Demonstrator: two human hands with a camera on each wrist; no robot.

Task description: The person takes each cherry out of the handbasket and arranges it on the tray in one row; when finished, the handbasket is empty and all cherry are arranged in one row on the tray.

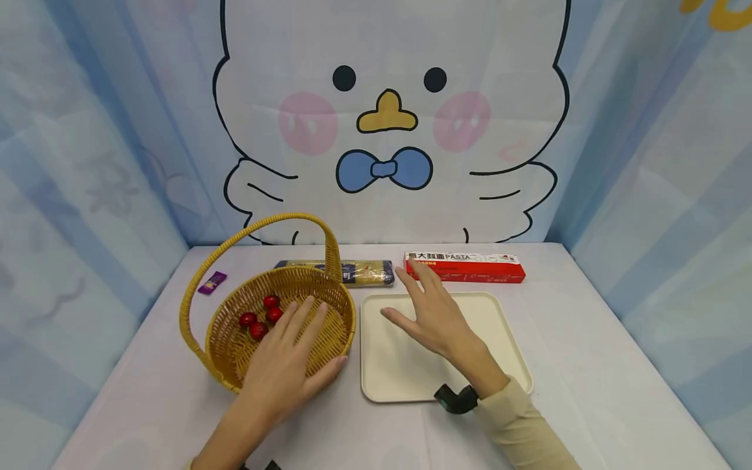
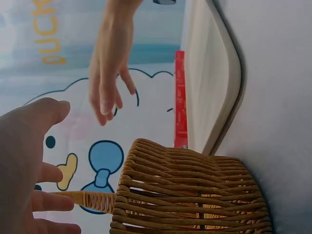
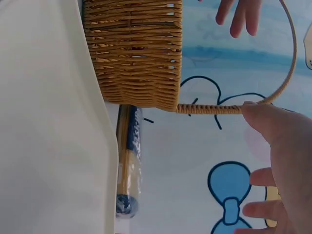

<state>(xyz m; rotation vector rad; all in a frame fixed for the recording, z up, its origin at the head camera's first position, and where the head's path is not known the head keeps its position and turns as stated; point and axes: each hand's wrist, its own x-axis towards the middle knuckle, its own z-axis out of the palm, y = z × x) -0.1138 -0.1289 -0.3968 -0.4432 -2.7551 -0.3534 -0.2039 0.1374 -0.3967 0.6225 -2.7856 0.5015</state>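
Observation:
A wicker basket (image 1: 223, 333) with a tall arched handle stands on the left of the table, several small dark-red fruits (image 1: 258, 330) inside it. My left hand (image 1: 282, 365) hovers over the basket's near side, fingers spread and holding nothing. In the left wrist view the woven basket wall (image 2: 190, 190) shows below and beside that hand. My right hand (image 1: 437, 316) is above the cream tray (image 1: 411, 382), its fingers extended and nothing in them. The right wrist view shows the tray (image 3: 53, 126) beneath, with the right thumb overlapping the basket handle (image 3: 209, 109) there.
Behind the tray lies a red and white pasta box (image 1: 470, 268). A clear and blue packet of pasta (image 1: 367, 273) lies partly behind the basket. A small purple packet (image 1: 213, 282) is left of the basket. A printed curtain (image 1: 388, 209) closes off the back.

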